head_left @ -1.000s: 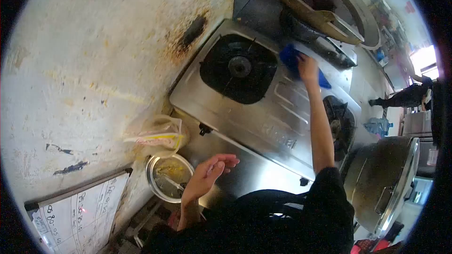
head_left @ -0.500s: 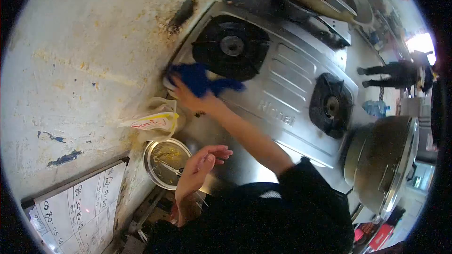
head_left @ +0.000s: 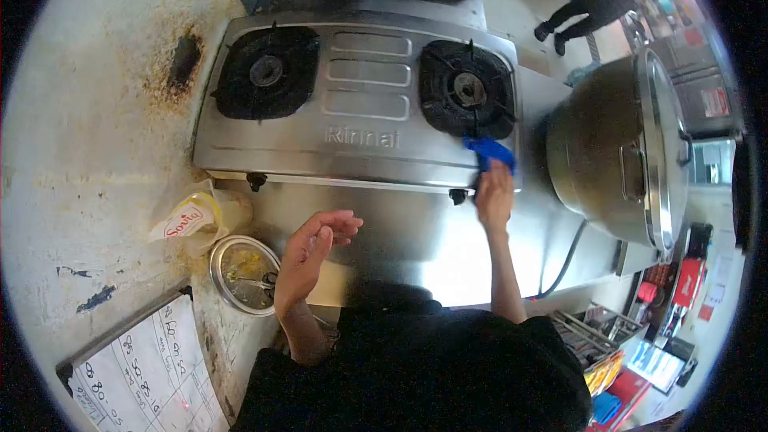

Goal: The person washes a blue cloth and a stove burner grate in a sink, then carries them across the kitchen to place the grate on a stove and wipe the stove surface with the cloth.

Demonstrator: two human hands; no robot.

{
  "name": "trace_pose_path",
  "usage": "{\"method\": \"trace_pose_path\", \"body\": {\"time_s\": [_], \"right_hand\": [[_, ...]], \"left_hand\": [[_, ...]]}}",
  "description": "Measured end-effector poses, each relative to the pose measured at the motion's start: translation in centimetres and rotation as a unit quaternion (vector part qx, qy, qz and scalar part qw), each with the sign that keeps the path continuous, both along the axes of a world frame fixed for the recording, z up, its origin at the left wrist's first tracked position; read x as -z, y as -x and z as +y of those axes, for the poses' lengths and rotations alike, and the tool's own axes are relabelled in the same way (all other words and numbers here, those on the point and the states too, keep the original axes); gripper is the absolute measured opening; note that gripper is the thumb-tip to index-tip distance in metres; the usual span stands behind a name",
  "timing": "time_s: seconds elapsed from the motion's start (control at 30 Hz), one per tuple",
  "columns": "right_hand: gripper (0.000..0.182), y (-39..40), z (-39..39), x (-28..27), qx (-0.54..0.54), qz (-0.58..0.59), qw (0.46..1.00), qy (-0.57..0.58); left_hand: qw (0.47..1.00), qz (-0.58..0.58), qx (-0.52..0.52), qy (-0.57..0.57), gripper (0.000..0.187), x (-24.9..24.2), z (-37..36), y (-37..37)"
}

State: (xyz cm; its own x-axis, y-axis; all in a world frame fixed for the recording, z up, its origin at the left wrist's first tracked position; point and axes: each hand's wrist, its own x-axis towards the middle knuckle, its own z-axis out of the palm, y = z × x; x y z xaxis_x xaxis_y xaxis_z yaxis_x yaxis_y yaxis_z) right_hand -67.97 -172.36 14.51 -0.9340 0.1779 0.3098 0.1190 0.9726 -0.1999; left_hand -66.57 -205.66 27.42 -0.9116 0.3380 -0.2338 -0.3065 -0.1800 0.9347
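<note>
A two-burner steel gas stove (head_left: 272,144) lies in front of me. My right hand (head_left: 495,196) presses a bunched blue cloth (head_left: 494,152) onto the stove's front right corner, just below the right burner (head_left: 468,90). The fingers partly cover the cloth. My left hand (head_left: 308,252) hovers over the steel counter (head_left: 384,232) with fingers apart and nothing in it. Close to its left are a round metal bowl (head_left: 218,272), with yellow residue and a utensil inside, and an opened Sovia packet (head_left: 192,220) standing by the wall.
A large lidded steel pot (head_left: 596,140) stands right of the stove, with a dark hose (head_left: 564,260) near it. The stained wall (head_left: 96,136) carries a handwritten sheet (head_left: 152,368). At the back right a person (head_left: 600,0) stands on the floor.
My right hand has carried the blue cloth from the stove's left front corner across to its right front corner. The view has turned, and my left hand stays raised over the counter.
</note>
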Motion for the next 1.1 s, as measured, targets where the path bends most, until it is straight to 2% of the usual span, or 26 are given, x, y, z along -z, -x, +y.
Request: {"method": "trace_pose_path", "body": {"time_s": [0.03,0.1,0.17,0.23,0.27,0.33,0.4,0.47,0.5,0.53,0.57,0.63,0.67,0.7,0.73,0.77,0.87,0.9,0.93,0.97,1.0,1.07,1.1], "right_hand": [[0.032,-1.2,2.3,0.9,0.043,-0.052,0.995,-0.067],[0.033,-1.4,1.6,-0.7,0.105,-0.117,0.987,-0.025],[0.032,-2.0,-2.4,1.8,-0.005,0.030,0.999,0.016],[0.035,-0.4,-8.9,0.0,-0.168,-0.043,0.981,0.086],[0.035,1.9,-11.7,-1.5,-0.233,-0.052,0.970,0.038],[0.033,7.7,-15.9,-1.7,-0.300,0.009,0.952,0.058],[0.035,15.6,-17.6,1.0,-0.288,0.046,0.956,0.029],[0.038,23.8,-17.3,2.4,-0.215,0.085,0.973,0.016],[0.038,27.6,-16.7,2.9,-0.180,0.135,0.973,0.056],[0.038,30.9,-16.7,2.9,-0.075,0.161,0.984,0.000],[0.038,32.4,-17.3,3.7,-0.020,0.199,0.979,-0.049],[0.039,28.1,-19.2,3.7,-0.078,0.172,0.979,-0.072],[0.039,23.5,-20.8,2.7,-0.134,0.108,0.982,-0.081],[0.039,18.8,-21.8,4.5,-0.209,0.085,0.973,-0.036],[0.041,13.0,-21.5,0.2,-0.282,0.031,0.957,-0.056],[0.042,9.0,-19.9,-0.7,-0.334,-0.023,0.939,0.074],[0.037,2.2,-11.1,-1.7,-0.163,-0.036,0.977,0.130],[0.035,0.9,-6.6,1.4,-0.077,-0.033,0.995,0.054],[0.035,-0.1,-2.2,1.5,-0.034,0.002,0.991,0.132],[0.037,-0.5,-0.7,-0.1,0.093,-0.025,0.993,-0.060],[0.039,0.0,1.6,-0.6,0.104,-0.025,0.991,-0.079],[0.039,2.4,5.0,-0.4,0.128,-0.027,0.991,0.036],[0.039,3.2,6.0,-0.1,0.127,-0.032,0.991,0.038]], "left_hand": [[1.000,0.008,0.001,0.007,0.030,-0.3,0.2,-0.2],[1.000,0.016,0.002,0.000,0.030,-0.8,0.2,-1.0],[1.000,0.019,-0.006,-0.004,0.030,-1.1,0.0,-1.6],[1.000,-0.006,-0.012,0.010,0.031,-1.1,-0.3,-1.8],[1.000,-0.003,-0.017,0.010,0.031,-1.0,-0.5,-1.9],[0.999,-0.022,-0.037,0.015,0.032,-0.7,-0.8,-2.2],[0.998,-0.019,-0.054,0.027,0.032,-0.7,-0.9,-2.2],[0.996,-0.015,-0.074,0.045,0.032,-0.6,-1.7,-2.5],[0.995,-0.026,-0.084,0.047,0.033,-0.4,-2.1,-2.9],[0.994,-0.039,-0.092,0.050,0.033,-0.3,-2.5,-3.4],[0.994,-0.035,-0.094,0.052,0.033,0.4,-2.9,-3.6],[0.988,-0.079,-0.126,0.042,0.034,1.4,-4.1,-4.5],[0.989,-0.078,-0.119,0.035,0.034,1.6,-4.3,-3.8],[0.989,-0.081,-0.121,0.041,0.034,1.8,-4.2,-3.2],[0.988,-0.086,-0.119,0.046,0.035,2.0,-4.0,-2.6],[0.990,-0.089,-0.101,0.037,0.035,2.2,-3.6,-1.7],[0.992,-0.045,-0.099,0.056,0.035,1.6,-2.3,0.2],[0.994,-0.043,-0.087,0.053,0.035,1.6,-1.8,0.7],[0.995,-0.037,-0.071,0.066,0.035,1.6,-1.6,1.0],[0.995,-0.028,-0.058,0.078,0.035,1.7,-1.2,1.4],[0.995,-0.030,-0.049,0.079,0.035,1.8,-0.8,1.6],[0.996,-0.010,-0.023,0.086,0.038,2.2,0.1,1.7],[0.996,-0.016,-0.024,0.089,0.038,2.0,0.8,1.4]]}}
